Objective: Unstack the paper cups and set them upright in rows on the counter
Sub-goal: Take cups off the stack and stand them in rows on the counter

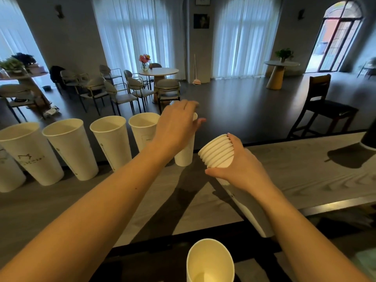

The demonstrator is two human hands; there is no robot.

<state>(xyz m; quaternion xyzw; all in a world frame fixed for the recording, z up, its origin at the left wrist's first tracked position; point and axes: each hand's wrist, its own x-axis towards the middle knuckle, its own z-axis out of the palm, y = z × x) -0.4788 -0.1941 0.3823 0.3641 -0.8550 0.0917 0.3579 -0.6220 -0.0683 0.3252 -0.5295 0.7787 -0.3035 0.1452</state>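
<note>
Several tall white paper cups stand upright in a row along the far edge of the grey counter (305, 169); the leftmost full one is a printed cup (30, 153), and another cup (142, 129) stands just left of my left hand. My left hand (175, 127) grips the top of one more upright cup (184, 155) at the right end of that row, its base on the counter. My right hand (238, 169) holds a stack of nested cups (217, 152), tilted, with the rims pointing up and left. The stack's lower part runs behind my right forearm.
A single open cup (209, 261) stands at the near bottom edge. A dark object (369, 139) sits on the counter at the far right, casting a shadow. Beyond the counter lie a café floor, chairs, round tables and a wooden bar stool (323, 104).
</note>
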